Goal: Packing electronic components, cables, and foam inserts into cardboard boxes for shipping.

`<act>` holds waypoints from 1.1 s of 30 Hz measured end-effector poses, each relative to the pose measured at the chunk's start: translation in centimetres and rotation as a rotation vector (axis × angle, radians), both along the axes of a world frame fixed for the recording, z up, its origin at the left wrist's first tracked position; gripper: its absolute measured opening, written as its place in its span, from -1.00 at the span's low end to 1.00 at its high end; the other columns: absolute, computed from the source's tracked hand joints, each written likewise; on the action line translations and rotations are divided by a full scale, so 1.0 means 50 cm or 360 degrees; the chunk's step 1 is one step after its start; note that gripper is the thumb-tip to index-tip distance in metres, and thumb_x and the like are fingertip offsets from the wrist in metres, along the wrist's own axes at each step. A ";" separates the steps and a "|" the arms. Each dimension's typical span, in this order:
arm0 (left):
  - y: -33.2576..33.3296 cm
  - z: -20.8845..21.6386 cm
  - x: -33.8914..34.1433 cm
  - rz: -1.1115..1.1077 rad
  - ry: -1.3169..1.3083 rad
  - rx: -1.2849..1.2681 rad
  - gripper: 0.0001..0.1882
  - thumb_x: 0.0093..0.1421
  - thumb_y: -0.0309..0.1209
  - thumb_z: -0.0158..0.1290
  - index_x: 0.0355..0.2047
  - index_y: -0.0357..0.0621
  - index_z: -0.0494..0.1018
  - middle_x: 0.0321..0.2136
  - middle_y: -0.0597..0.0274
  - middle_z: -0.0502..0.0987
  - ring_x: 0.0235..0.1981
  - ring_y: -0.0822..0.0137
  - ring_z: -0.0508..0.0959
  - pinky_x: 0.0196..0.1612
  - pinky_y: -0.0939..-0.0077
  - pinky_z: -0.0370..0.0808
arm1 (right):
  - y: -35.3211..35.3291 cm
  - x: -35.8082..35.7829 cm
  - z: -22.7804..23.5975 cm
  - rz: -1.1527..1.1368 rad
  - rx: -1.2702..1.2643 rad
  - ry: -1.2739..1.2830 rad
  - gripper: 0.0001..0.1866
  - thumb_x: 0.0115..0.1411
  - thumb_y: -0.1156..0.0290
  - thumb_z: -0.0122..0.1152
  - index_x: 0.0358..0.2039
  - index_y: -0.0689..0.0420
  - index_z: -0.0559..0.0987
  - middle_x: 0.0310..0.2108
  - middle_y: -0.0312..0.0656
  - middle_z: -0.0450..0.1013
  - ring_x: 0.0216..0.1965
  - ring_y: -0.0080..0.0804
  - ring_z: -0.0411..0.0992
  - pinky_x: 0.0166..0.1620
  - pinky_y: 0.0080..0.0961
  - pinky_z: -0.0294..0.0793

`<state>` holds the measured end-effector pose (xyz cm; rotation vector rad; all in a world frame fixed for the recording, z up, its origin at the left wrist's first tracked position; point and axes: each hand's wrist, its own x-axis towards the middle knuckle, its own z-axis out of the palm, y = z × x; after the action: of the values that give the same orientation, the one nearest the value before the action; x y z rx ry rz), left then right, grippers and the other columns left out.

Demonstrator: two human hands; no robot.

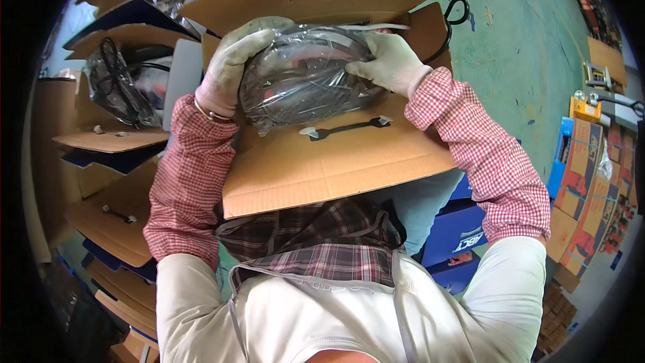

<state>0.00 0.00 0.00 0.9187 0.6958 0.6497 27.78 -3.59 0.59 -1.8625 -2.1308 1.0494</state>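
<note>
A clear plastic bag (302, 87) wraps a bulky machine with grey, dark and some red parts; its exact kind is hard to make out. It sits at the mouth of an open cardboard box (336, 178), above the box's near flap. My left hand (238, 60), in a pale glove, grips the bag's left side, its fingers partly hidden. My right hand (393, 64), also gloved, is closed on the right end, thumb on the plastic. A white strip (376, 27) lies along the top. A black cable (457, 12) loops over the box's right edge.
At left, another open box (111, 140) holds a bagged item with a black cord (111, 74); more open cartons (107, 228) line up nearer. Blue boxes (453, 235) stand at lower right. Stacked printed cartons (581, 181) are at far right, beyond the green floor (517, 47).
</note>
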 end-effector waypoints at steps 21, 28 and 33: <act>-0.133 0.269 0.131 -0.0108 -0.0338 0.0375 -0.57 0.15 -0.50 0.17 0.03 -0.26 0.38 -0.17 0.27 0.53 -0.23 0.50 0.53 -0.15 0.57 0.49 | -0.182 -0.013 0.353 -0.1119 0.1030 0.2470 -0.68 0.31 0.15 0.11 -0.23 0.19 0.54 -0.41 -0.28 0.51 -0.46 -0.58 0.45 -0.39 -0.61 0.48; -0.171 0.401 0.153 0.0240 0.0119 0.0908 -0.70 0.11 -0.58 0.05 -0.10 -0.32 0.45 -0.28 0.28 0.57 -0.26 0.48 0.54 -0.16 0.57 0.47 | -0.194 0.052 0.299 -0.0797 0.0887 0.2394 -0.64 0.36 0.16 0.00 -0.13 0.23 0.53 -0.34 -0.25 0.51 -0.37 -0.52 0.49 -0.29 -0.57 0.52; -0.127 0.513 0.136 0.0278 0.0412 0.1188 -0.75 0.11 -0.50 0.08 -0.19 -0.35 0.47 -0.35 0.26 0.58 -0.36 0.45 0.57 -0.23 0.52 0.49 | -0.212 0.111 0.221 -0.1120 0.0850 0.2546 -0.69 0.32 0.30 0.11 -0.07 0.28 0.48 -0.28 -0.18 0.50 -0.42 -0.57 0.47 -0.31 -0.63 0.57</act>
<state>6.78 -6.36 25.65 1.6639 0.7798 0.9851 33.35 -14.18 11.66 -0.7281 -0.6069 0.9895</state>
